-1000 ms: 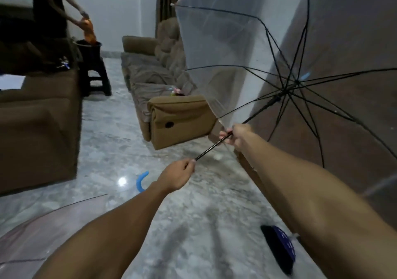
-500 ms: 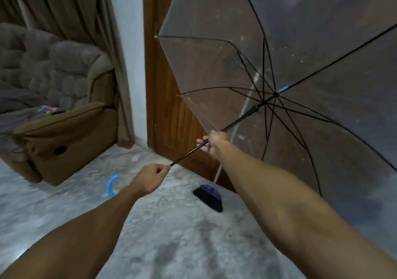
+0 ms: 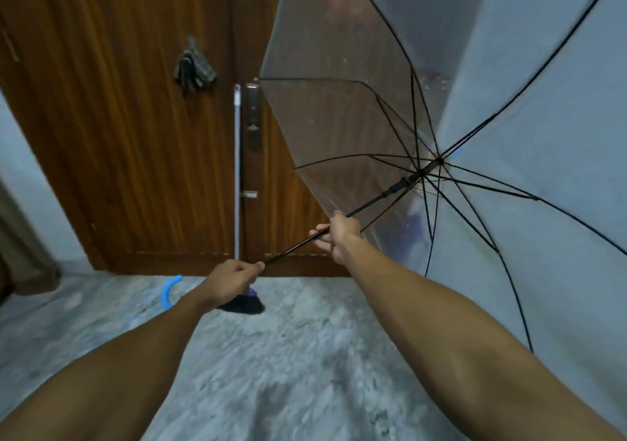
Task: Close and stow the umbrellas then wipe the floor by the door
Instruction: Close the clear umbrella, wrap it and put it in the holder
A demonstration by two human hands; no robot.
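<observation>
The transparent umbrella is fully open, canopy spread across the right and far side of the scene, its black ribs radiating from the runner, which sits high on the shaft just below the hub. The shaft slopes down and to the left toward the person. The right hand is curled round the shaft at mid-length, well short of the runner. The left hand grips the lower end of the shaft; the blue handle curves out just to its left, near the floor. Water droplets show on the canopy. Beyond the umbrella stands a wooden door, with a lock plate at its meeting edge and a dark cloth or bunch hanging from a hook; what it is cannot be told. A broom leans upright against the door, its dark bristle head resting on the marble floor just behind the left hand. Judgement: the step in hand is closing this umbrella, and it is not yet begun in effect, since the ribs are at full stretch. The next move calls for the right hand to travel up the shaft to the runner, release any catch there, and draw the runner down while the left hand steadies the handle end. Stowing and floor wiping remain outstanding.
</observation>
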